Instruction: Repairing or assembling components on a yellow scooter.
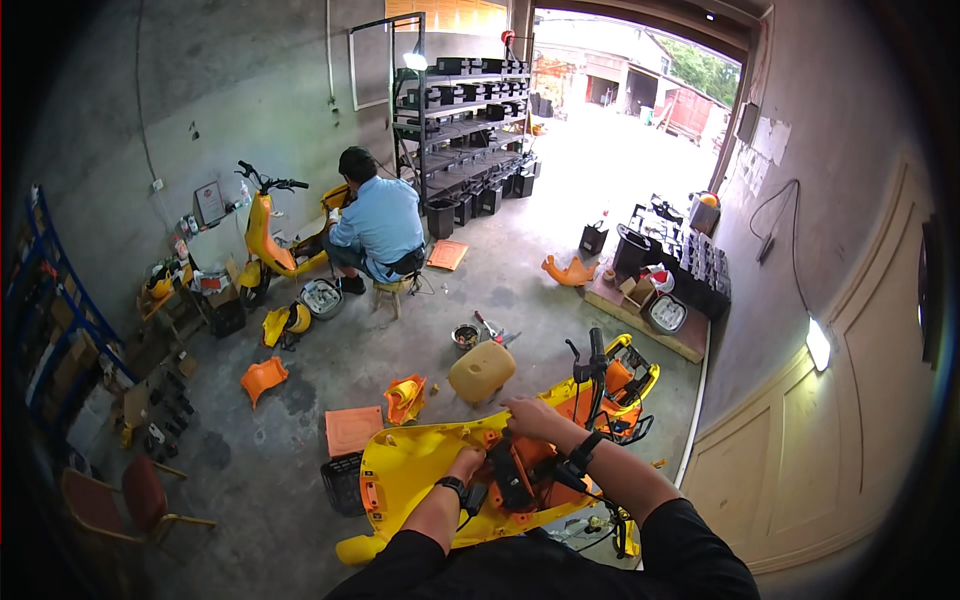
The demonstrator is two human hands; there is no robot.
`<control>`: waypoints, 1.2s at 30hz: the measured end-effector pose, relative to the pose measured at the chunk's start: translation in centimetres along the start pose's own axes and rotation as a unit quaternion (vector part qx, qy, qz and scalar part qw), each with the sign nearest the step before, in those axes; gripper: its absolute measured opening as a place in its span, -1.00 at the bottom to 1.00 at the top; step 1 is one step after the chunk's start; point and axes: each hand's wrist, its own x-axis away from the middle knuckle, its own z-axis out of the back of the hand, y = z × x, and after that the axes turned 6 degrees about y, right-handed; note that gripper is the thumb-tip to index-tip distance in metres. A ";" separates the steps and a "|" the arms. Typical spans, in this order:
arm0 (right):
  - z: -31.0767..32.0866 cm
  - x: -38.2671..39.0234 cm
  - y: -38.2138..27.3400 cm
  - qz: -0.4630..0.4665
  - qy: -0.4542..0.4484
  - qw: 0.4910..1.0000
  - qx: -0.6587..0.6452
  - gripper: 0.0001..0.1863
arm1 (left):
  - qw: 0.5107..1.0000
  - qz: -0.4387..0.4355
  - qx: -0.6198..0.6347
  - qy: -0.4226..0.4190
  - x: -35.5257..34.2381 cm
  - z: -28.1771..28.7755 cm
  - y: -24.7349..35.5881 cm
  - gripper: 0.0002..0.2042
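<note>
In front of me a yellow scooter body lies across, its orange and black inner parts exposed. My left hand is closed at the inner edge of the yellow shell, beside a black box-shaped part. What its fingers hold, if anything, is hidden. At the far edge of the shell is my right hand, its fingers curled; I cannot make out what is between them. Both wrists wear black bands. The scooter's handlebar stands to the right of my right hand.
A tan plastic container stands just beyond the scooter, near a bowl of small parts. Orange panels lie on the floor. Further off, a person sits on a stool by another scooter. Shelves hold black boxes.
</note>
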 end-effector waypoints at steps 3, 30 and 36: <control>-0.8 0.6 0.3 0.073 0.085 0.993 -0.034 -0.44 | 1.000 -0.024 -0.018 -0.008 -0.7 0.2 -0.4 -0.81; -1.8 -0.2 1.3 0.045 0.092 0.992 -0.079 -0.54 | 0.999 -0.047 -0.008 -0.017 -1.9 0.3 -1.2 -0.77; -0.5 1.3 -0.1 0.008 0.084 0.996 -0.007 -0.51 | 1.000 -0.012 -0.002 -0.006 -0.5 0.1 -0.5 -0.80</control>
